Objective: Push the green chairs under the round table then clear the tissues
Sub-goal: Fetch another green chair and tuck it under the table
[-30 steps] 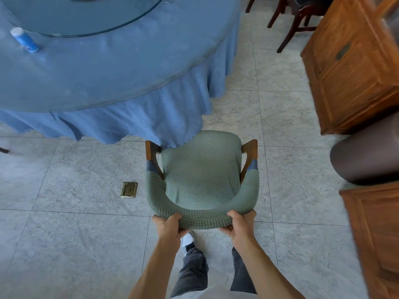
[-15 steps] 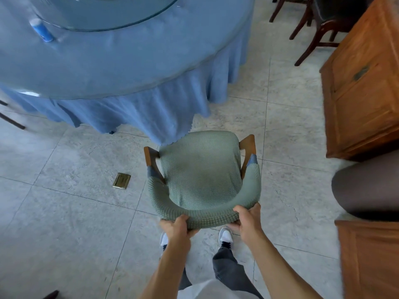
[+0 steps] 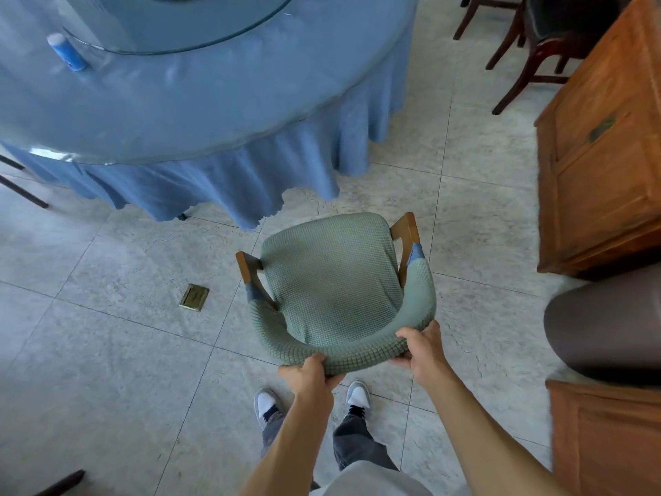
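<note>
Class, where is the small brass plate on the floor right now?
In the head view, the brass plate lies flat on the floor tiles left of the green chair, just in front of the tablecloth's hem.

Bare forearms, no sleeves reaching the left hand [image 3: 308, 374] or right hand [image 3: 422, 347]; grey trousers [image 3: 357, 442], white-and-grey sneakers [image 3: 266, 406], seemingly a pale top [image 3: 372, 483].

**Hidden and cut-off parts**

The green chair [image 3: 332, 288] hides its own legs beneath the seat. Fingertips of the left hand [image 3: 309, 375] and right hand [image 3: 422, 347] vanish under the curved backrest. Beyond the fingers, the round table [image 3: 200, 112] runs off the top and left edges. A blurred dark rounded shape [image 3: 604, 323], possibly a seat, sits right of the fingers.
</note>
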Tool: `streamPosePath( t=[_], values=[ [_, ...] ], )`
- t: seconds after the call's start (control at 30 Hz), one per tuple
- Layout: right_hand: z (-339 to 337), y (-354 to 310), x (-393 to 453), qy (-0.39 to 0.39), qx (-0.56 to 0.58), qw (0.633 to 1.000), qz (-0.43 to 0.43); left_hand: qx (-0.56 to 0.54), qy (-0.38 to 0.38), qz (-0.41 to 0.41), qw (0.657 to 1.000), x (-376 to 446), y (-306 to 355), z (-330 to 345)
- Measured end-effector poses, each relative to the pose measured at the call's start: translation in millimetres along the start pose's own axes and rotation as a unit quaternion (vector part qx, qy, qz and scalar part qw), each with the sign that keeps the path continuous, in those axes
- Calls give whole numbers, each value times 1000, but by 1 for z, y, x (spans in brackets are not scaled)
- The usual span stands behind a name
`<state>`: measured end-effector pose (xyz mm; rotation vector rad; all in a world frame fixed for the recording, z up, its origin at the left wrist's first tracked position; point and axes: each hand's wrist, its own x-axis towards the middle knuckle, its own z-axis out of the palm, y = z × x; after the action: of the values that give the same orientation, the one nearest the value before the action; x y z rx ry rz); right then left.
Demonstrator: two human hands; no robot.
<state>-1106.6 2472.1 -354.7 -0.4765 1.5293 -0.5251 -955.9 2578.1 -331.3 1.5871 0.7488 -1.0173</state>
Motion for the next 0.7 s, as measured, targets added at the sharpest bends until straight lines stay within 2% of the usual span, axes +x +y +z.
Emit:
streamPosePath(
  t=[0.2,0.7],
  values=[
    [-7,0,8,-9,5,1000,18,18,11,-3,1000,-2,-5,2],
    [-9,-3,4,-22,-4,1000,18,-5,-22,-18,1000,-1,-9,-7]
  ],
)
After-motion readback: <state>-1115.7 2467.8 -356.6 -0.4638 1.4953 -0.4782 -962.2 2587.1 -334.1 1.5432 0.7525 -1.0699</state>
